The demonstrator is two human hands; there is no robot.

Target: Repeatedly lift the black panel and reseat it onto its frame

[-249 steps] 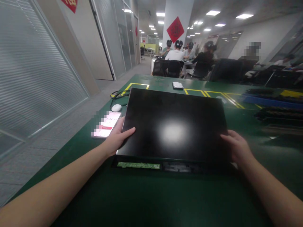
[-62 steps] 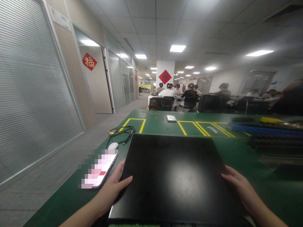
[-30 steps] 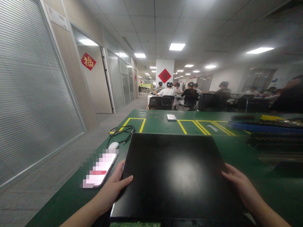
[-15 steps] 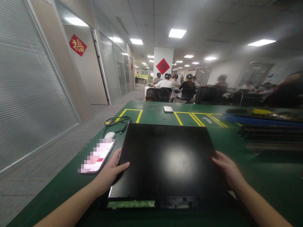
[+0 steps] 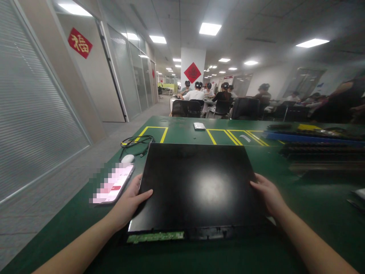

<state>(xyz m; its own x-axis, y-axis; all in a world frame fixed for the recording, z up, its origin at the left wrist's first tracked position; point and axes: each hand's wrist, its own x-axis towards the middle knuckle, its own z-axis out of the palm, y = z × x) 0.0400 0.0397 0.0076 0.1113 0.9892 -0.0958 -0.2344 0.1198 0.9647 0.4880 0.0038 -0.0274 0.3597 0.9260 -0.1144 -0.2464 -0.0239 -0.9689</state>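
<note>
A black display panel (image 5: 182, 182) lies face up before me, with a glare spot on its surface. Along its near edge runs a green circuit board strip (image 5: 155, 236). My left hand (image 5: 136, 196) grips the panel's left edge, thumb on top and the other fingers mostly hidden at the side. On the opposite edge my right hand (image 5: 268, 192) is closed in the same way, its fingertips partly out of sight. Just left of my left hand lies a phone (image 5: 116, 184) with a lit, partly blurred screen.
A white mouse (image 5: 127, 158) and a black cable (image 5: 137, 142) lie at the left of the green table (image 5: 313, 224). Beyond the panel are a small white packet (image 5: 199, 126) and yellow tape lines. Dark strips and a blue tray (image 5: 313, 137) are on the right. Several people sit farther back.
The view has shifted slightly, so everything appears a little higher and further left. Both hands keep their hold on the panel's sides.
</note>
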